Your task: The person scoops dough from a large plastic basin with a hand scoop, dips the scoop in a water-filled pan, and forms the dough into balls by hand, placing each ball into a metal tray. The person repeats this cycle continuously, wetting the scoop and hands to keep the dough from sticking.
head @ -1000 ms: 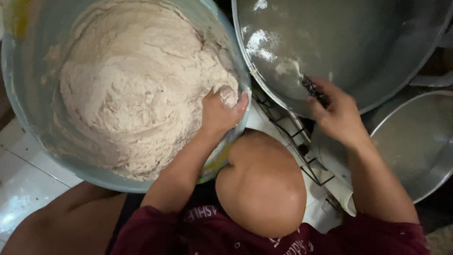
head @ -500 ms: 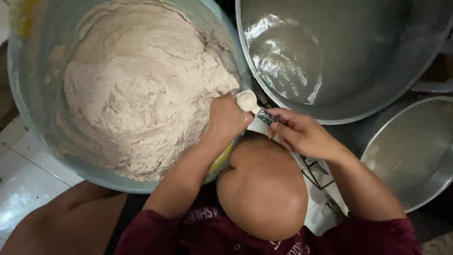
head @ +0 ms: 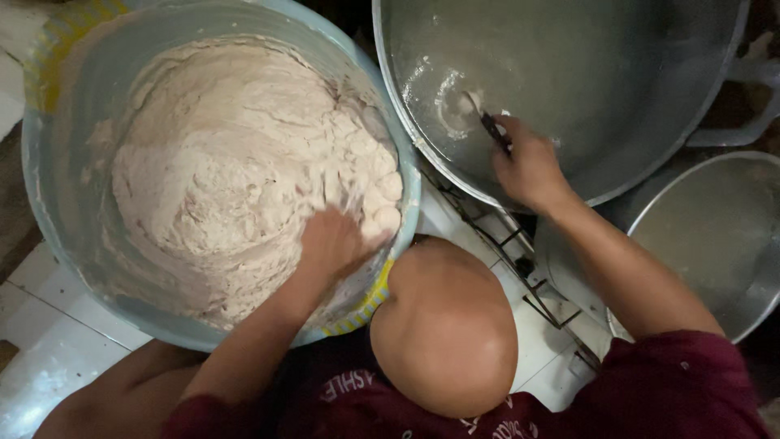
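your left hand (head: 333,244) is buried in the dough (head: 236,171) in the blue tub (head: 57,203) on the left of the frame, fingers sunk in, so i can't tell if they're closed on a lump or just pressing. your right hand (head: 528,167), upper middle, is clamped on a dark-handled spoon (head: 479,118) dipped in the liquid in the big metal pan (head: 569,73). my guess at the risk: the liquid could splash your wrist, or the sticky dough drags the tub off balance. the spoon's bowl is blurry, the second pan (head: 715,236) at right is cut off, and a bent knee hides the tub's lower rim.
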Demonstrator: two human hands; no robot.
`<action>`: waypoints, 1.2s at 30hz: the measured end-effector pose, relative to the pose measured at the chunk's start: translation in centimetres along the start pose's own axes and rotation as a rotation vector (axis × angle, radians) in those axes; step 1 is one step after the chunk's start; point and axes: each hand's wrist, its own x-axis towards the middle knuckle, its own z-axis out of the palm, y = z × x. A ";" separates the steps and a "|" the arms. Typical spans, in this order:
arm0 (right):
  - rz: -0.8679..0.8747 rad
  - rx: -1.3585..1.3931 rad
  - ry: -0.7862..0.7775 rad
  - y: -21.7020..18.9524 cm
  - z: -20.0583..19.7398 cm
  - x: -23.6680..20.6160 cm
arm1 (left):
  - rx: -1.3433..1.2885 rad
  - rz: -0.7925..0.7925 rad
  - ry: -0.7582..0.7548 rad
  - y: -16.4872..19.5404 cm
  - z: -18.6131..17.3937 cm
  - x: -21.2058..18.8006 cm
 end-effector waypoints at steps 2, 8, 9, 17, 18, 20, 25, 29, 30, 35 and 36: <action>0.039 0.030 0.018 0.8 0.7 0.2 | -0.078 -0.014 0.232 0.4 -0.5 2.8; 0.268 0.091 -0.046 0.9 -1.2 0.5 | -0.513 -0.021 0.684 1.2 -3.1 6.9; 0.328 0.098 -0.064 0.6 -1.9 0.4 | -0.632 0.020 0.702 1.1 -3.3 7.0; 0.352 0.265 -0.046 -4.7 -4.6 -2.6 | -0.823 0.132 0.886 4.1 -3.5 5.9; 0.357 0.332 -0.086 -5.4 -4.8 -3.1 | -0.887 0.170 0.936 4.4 -3.5 5.9; 0.352 0.354 -0.244 -6.9 -4.8 -3.8 | -0.809 0.126 0.848 4.7 -3.4 5.7; 0.155 0.346 -0.278 -10.1 -4.2 -4.5 | -0.932 0.212 0.842 4.7 -3.0 5.6; 0.023 0.365 -0.303 -11.3 -4.3 -4.2 | -0.854 0.165 0.742 5.0 -3.0 5.8; 0.055 0.385 -0.365 -11.3 -4.5 -4.0 | -0.856 0.131 0.702 5.1 -3.1 5.8; 0.279 0.425 -0.452 -9.6 -4.8 -2.7 | -0.646 -0.009 0.776 5.1 -4.1 5.5; 0.235 0.408 -0.392 -9.0 -4.7 -2.5 | -0.601 -0.021 0.814 5.1 -4.1 5.5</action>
